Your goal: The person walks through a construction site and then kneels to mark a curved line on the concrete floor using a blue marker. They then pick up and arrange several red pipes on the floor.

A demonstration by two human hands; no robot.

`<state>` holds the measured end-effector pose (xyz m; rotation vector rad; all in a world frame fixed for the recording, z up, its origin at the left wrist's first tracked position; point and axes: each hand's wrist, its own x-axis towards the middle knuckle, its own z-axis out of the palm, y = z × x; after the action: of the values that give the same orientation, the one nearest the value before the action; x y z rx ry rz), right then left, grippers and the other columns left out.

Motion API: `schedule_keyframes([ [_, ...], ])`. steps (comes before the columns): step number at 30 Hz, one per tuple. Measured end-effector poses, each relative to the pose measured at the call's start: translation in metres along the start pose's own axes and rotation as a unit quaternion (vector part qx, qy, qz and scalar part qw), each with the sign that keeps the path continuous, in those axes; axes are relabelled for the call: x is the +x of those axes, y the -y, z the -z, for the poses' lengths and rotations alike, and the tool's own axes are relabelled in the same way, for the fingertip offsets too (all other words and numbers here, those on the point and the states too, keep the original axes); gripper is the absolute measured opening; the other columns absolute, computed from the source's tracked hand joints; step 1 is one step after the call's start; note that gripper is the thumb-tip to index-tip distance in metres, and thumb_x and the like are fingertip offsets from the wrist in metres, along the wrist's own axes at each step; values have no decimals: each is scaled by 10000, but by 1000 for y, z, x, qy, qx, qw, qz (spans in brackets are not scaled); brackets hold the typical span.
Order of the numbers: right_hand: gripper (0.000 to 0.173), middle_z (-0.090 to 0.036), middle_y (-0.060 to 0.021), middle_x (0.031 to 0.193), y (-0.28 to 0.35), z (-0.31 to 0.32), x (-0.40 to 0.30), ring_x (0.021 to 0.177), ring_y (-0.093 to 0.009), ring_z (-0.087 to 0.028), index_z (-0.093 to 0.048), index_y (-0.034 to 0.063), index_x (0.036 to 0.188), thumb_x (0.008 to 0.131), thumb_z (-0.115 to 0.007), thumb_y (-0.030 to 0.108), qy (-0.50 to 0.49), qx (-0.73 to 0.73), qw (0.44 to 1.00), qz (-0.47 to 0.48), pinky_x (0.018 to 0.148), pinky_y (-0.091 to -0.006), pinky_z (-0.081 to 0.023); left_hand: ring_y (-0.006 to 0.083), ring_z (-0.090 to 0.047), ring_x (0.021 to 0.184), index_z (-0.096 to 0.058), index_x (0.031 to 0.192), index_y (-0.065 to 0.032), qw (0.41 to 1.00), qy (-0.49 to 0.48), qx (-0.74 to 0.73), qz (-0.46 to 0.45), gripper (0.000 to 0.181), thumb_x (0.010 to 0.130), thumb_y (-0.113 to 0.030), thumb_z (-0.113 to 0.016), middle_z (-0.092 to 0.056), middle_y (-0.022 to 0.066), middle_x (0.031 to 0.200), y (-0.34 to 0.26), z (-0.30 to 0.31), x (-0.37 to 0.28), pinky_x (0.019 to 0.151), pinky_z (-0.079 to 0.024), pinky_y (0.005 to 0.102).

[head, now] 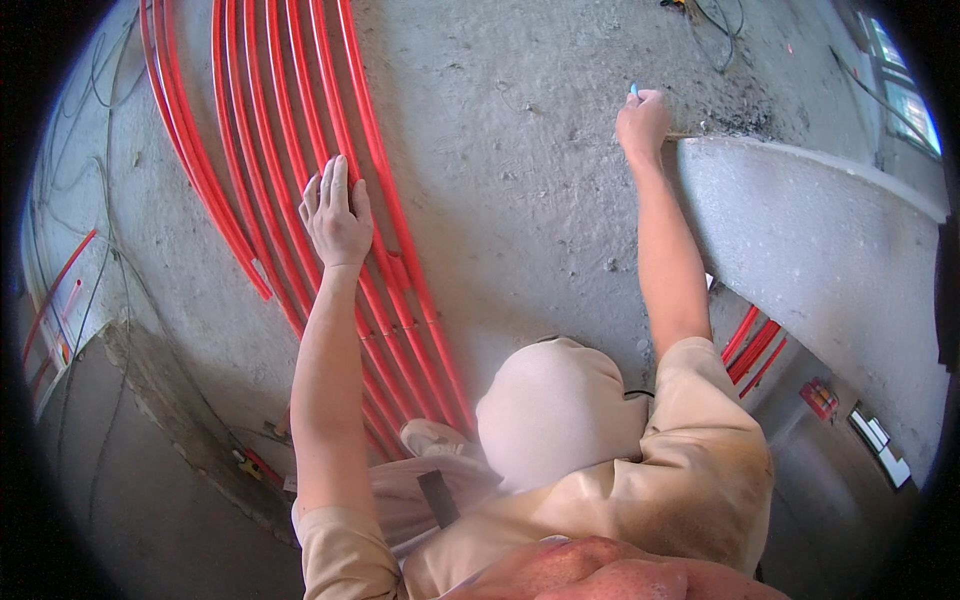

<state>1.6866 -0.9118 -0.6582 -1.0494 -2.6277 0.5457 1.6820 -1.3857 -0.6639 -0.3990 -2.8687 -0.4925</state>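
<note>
A row of red plastic conduit pipes point(281, 97) runs side by side along the grey concrete floor point(480, 112), curving down towards my shoe. My left hand point(337, 214) lies flat on several of these pipes, its fingers pointing away from me and wrapped round nothing that I can see. Well off to the right, my right hand point(643, 120) is closed on a small light-blue object point(634, 89); only its tip shows above the fingers, so its kind is unclear. That hand is low over the floor beside the end of a pale wall point(810, 217).
Thin dark cables point(109, 172) lie loose at the left. A rough concrete edge point(142, 382) curves at lower left. More red pipes point(752, 352) show beyond the wall. Another cable point(727, 34) lies at the top right. My shoe point(433, 437) is beside the pipes.
</note>
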Motion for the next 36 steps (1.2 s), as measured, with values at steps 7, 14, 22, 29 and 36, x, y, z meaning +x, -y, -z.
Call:
schedule_keyframes([
  [7, 217, -696, -287, 996, -21, -12, 9, 978, -447, -676, -656, -71, 1022, 973, -623, 138, -56, 8, 998, 22, 851, -518, -504, 347, -555, 1289, -620, 1394, -120, 1000, -7, -1, -7, 435, 987, -271, -653, -643, 43, 1406, -1, 0, 0, 1087, -419, 444],
  [14, 203, -699, -275, 994, -22, -12, 10, 968, -439, -680, -663, -57, 1027, 969, -627, 134, -40, 25, 999, -17, 832, -513, -507, 339, -552, 1293, -615, 1402, -129, 1000, -3, 12, -13, 439, 987, -267, -655, -643, 40, 1404, -1, 0, -1, 1082, -422, 443],
  [22, 190, -707, -240, 1013, 4, -15, -32, 991, -429, -667, -675, -19, 1050, 959, -637, 143, 27, 60, 996, 56, 886, -500, -500, 327, -562, 1281, -627, 1389, -138, 1000, -11, 10, -4, 433, 979, -271, -666, -649, 38, 1395, 1, -1, -2, 1070, -432, 445],
  [29, 201, -712, -245, 1043, -22, -9, 6, 994, -440, -679, -676, -16, 1065, 949, -646, 145, -8, -19, 999, 45, 862, -495, -513, 323, -554, 1293, -625, 1389, -135, 1000, -7, 0, -6, 432, 982, -273, -663, -651, 48, 1394, 0, -3, -2, 1075, -427, 444],
  [36, 173, -741, -179, 987, 37, 12, -80, 938, -375, -706, -712, 27, 1056, 959, -650, 157, 131, 24, 984, 120, 815, -467, -528, 314, -563, 1275, -631, 1381, -139, 1000, -14, 3, 0, 426, 978, -275, -666, -663, 37, 1376, 2, 0, -3, 1069, -429, 441],
])
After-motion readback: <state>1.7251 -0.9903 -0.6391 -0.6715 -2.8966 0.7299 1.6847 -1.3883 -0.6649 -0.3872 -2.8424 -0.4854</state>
